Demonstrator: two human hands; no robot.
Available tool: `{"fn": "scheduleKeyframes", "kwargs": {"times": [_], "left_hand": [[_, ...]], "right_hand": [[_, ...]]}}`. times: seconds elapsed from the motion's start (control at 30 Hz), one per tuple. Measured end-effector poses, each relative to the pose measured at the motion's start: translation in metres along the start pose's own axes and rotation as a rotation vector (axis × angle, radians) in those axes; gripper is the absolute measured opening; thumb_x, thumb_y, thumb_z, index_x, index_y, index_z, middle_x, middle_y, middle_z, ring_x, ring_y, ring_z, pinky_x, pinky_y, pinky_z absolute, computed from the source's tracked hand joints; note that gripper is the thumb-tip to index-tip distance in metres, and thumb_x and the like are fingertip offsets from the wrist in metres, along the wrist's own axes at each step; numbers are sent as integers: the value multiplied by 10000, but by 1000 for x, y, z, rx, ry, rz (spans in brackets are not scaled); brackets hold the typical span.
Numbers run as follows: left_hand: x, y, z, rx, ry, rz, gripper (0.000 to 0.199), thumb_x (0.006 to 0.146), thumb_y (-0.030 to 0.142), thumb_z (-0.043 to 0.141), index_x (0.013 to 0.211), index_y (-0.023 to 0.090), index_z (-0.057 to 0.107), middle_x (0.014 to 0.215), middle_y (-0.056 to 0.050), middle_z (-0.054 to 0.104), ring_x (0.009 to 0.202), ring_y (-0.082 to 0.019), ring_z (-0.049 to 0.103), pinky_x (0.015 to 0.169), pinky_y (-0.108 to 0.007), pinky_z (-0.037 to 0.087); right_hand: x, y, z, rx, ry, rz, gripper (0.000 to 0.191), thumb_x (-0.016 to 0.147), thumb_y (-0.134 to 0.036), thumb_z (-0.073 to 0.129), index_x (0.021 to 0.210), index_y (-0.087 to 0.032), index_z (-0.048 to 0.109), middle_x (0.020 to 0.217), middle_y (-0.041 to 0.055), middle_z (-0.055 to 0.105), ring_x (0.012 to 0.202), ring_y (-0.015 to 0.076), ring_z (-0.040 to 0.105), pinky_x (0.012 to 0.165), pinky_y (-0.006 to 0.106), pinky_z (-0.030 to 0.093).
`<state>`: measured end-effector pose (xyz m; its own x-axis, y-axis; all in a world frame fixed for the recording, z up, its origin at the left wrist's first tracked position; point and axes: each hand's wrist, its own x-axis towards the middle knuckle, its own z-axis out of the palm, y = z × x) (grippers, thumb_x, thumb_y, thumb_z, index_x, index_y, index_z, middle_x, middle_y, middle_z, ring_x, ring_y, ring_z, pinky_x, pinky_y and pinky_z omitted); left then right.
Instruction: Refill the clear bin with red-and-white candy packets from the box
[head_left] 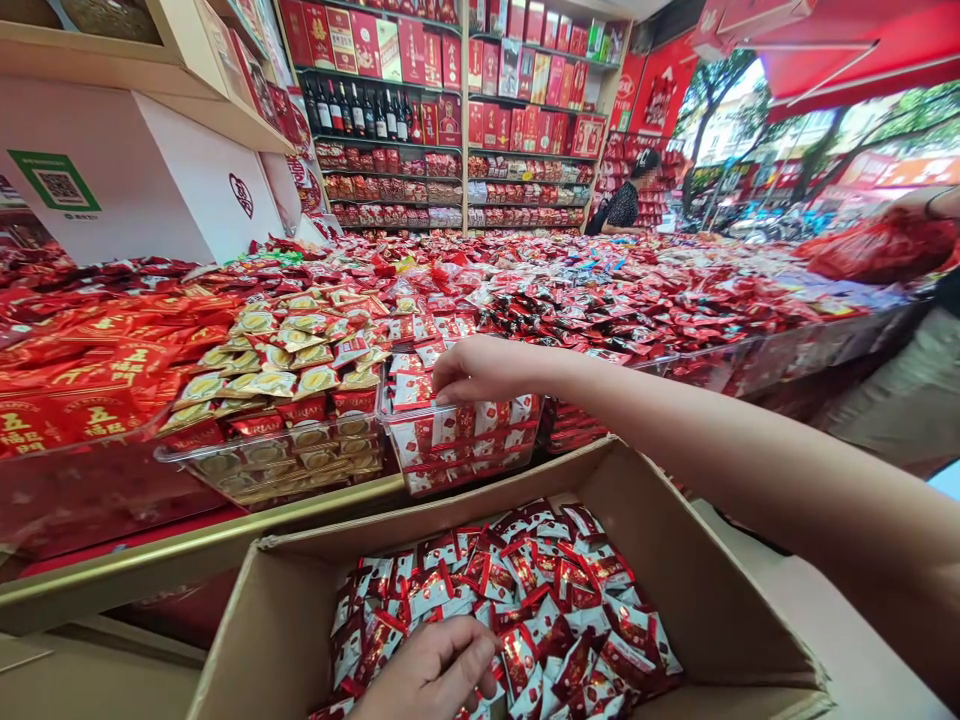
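Your right hand (469, 370) hangs bent at the clear bin (461, 455) of red-and-white packets (411, 390); whether it grips one, I cannot tell. Your left hand (435, 672) is half-curled over matching packets (525, 585) in the cardboard box (697, 575), its grasp equally hidden. A knock could spill packets heaped at the bin's rim, and the box's far edge might scrape your right forearm (675, 425). Another tray (277, 465) crowds the bin's left; open room lies above the box.

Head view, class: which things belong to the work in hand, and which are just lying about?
Belonging:
- left hand
- right hand
- cardboard box
- red-and-white packets
- clear tub

Lying about:
- durian packets
- shelved bottles
- QR-code sign
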<state>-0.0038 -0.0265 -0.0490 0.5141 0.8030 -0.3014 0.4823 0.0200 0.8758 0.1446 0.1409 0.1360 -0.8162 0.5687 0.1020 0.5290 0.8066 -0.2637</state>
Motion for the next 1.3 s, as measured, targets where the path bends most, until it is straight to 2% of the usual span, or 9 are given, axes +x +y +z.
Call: {"fn": "scheduleKeyframes", "kwargs": {"times": [0.13,0.3,0.43,0.57,0.73,0.87,0.97,1.13,1.3], "left_hand": [[1,2,0,41,3,10,423,832,470,320,844,165,613,739,-40,673,649,-146,581,597,-238,427],[3,5,-3,121,130,-15,295,805,388,412,816,190,630,731,-13,664,689,-166,575,639,-258,432],[8,-3,-6,98,238,-51,218,760,292,469,911,196,593,861,-31,636,793,-194,555,731,-298,413],[12,-11,-4,30,218,-73,232,746,304,484,935,208,577,705,6,590,646,-164,533,610,-261,417],[15,-12,3,38,165,-62,183,726,312,521,860,242,626,606,38,582,553,-138,499,532,-219,383],[17,-12,6,49,132,-80,193,737,346,510,848,234,621,554,49,528,504,-125,440,485,-215,338],[17,-13,7,-11,175,-134,213,729,371,535,865,229,617,534,57,498,500,-121,422,486,-218,321],[19,-6,8,-212,304,-181,461,755,411,501,1155,183,478,1064,-69,591,816,-170,540,666,-253,412],[19,9,11,-373,272,-159,345,720,415,561,961,174,618,723,-2,655,532,-113,532,449,-202,346]], "right_hand": [[-2,-1,-3,5,32,8,188,750,-230,551,869,-110,633,767,53,644,650,113,529,600,237,377],[-37,-30,-7,26,352,-17,191,789,-197,476,868,-98,619,800,39,612,722,109,511,680,250,366],[-78,-37,26,302,-144,-76,184,784,-156,468,884,-127,620,789,3,620,682,78,514,644,207,373],[-111,-1,114,206,-675,238,220,689,-49,498,805,-159,650,686,-4,621,567,88,495,520,201,348],[-143,36,198,117,-831,442,99,520,-57,643,485,-120,576,468,13,519,508,147,481,467,243,313],[-145,43,208,167,-823,453,180,469,-61,688,418,-125,527,437,9,497,519,153,479,491,248,319],[-139,48,199,260,-706,414,52,586,-114,648,583,-124,597,542,-5,546,552,117,464,516,220,325],[-126,42,183,642,-546,301,168,744,-289,549,803,-140,599,646,-32,558,558,79,457,533,188,351],[-116,7,181,1126,-433,288,253,667,-366,625,767,-136,585,585,-51,492,506,63,391,491,188,324]]}}
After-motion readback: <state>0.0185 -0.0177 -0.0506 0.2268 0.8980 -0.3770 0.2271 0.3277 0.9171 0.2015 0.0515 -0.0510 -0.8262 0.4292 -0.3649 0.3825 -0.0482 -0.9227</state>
